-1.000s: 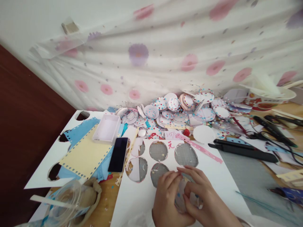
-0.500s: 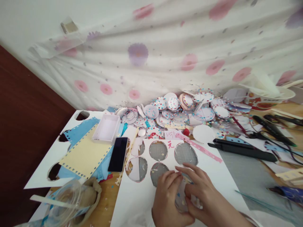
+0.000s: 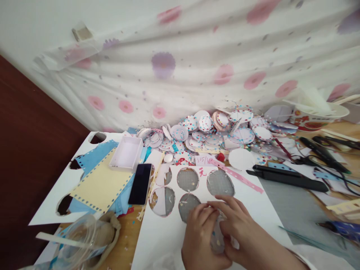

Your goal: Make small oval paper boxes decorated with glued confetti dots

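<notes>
Since the earlier frame, both hands have been drawn slightly nearer, and the right hand (image 3: 239, 232) now overlaps more of the paper disc (image 3: 218, 234). That disc is pinched between the 2 hands at the near edge of the white sheet (image 3: 165, 232), with the left hand (image 3: 198, 240) curled against its left side and the fingers pressed together over it. Just beyond the fingertips, 4 round cut-outs are seen, with a black phone (image 3: 140, 183) lying farther left.

matt paper sheet (image 3: 168, 236) (holed), glossy phone (image 3: 140, 183)
</notes>
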